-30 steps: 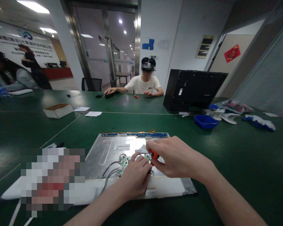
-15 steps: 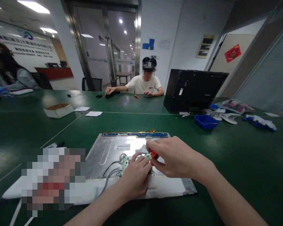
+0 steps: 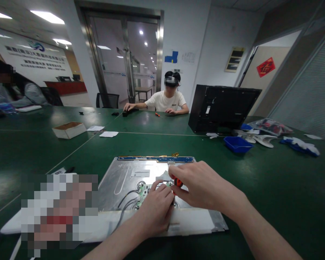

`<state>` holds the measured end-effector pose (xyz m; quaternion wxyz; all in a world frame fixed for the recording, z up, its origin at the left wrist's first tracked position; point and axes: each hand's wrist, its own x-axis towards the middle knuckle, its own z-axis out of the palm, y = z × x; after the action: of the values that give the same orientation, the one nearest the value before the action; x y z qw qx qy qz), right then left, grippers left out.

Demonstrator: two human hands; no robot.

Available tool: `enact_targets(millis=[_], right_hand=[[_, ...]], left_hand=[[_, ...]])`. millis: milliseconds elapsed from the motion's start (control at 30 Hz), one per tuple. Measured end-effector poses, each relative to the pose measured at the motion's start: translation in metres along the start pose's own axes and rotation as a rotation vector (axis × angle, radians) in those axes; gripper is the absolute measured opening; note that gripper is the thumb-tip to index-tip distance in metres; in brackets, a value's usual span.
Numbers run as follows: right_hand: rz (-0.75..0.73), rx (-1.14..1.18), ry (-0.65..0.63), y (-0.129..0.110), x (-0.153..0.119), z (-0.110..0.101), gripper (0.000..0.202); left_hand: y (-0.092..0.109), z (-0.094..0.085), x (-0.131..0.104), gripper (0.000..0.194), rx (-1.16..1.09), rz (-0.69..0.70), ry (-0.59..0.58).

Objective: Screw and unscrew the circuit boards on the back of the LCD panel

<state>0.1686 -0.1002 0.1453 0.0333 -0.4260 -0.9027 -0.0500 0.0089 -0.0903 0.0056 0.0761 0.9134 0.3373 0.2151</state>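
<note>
A metal display panel point(image 3: 124, 173) lies flat on the green table, with a blue circuit strip point(image 3: 154, 159) along its far edge. On its middle sits a green circuit board point(image 3: 143, 192), with dark cables running from its left side. My right hand point(image 3: 195, 184) is closed around an orange and black screwdriver handle point(image 3: 178, 182) above the board's right part. My left hand point(image 3: 157, 206) rests over the board, fingers bent close to the tool; what its fingertips hold, if anything, is hidden.
A black monitor point(image 3: 222, 108) stands at the back right beside a blue tray point(image 3: 237, 143). An open white box point(image 3: 69, 130) is at the left. Across the table point(image 3: 141, 144) sits a person point(image 3: 169, 100); another person point(image 3: 29, 92) is at the far left.
The whole view has shifted slightly, so the scene sits a little lower. Both hands keep nearly the same place over the board, the right still around the screwdriver.
</note>
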Motion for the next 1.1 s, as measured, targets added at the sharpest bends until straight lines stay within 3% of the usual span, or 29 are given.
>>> enact_targets(millis=[267,400,867,1100], right_hand=[[0.024,-0.002,-0.003,-0.0007,-0.0012,0.0016,0.015],[0.017,0.008,-0.015,-0.0004,-0.0014,0.0010,0.007],[-0.049,0.031,0.009,0.0017,-0.0021,0.0018,0.009],[-0.005,-0.013,-0.001,0.0029,-0.0007,0.0023,0.007]], left_hand=[[-0.0018,0.0023,-0.0007,0.017,-0.004,-0.007,-0.005],[-0.0017,0.0022,-0.0008,0.022,-0.015,0.005,-0.003],[0.0019,-0.0038,0.0013,0.021,-0.009,-0.008,-0.028],[0.0006,-0.0027,0.0010,0.019,-0.006,-0.008,-0.034]])
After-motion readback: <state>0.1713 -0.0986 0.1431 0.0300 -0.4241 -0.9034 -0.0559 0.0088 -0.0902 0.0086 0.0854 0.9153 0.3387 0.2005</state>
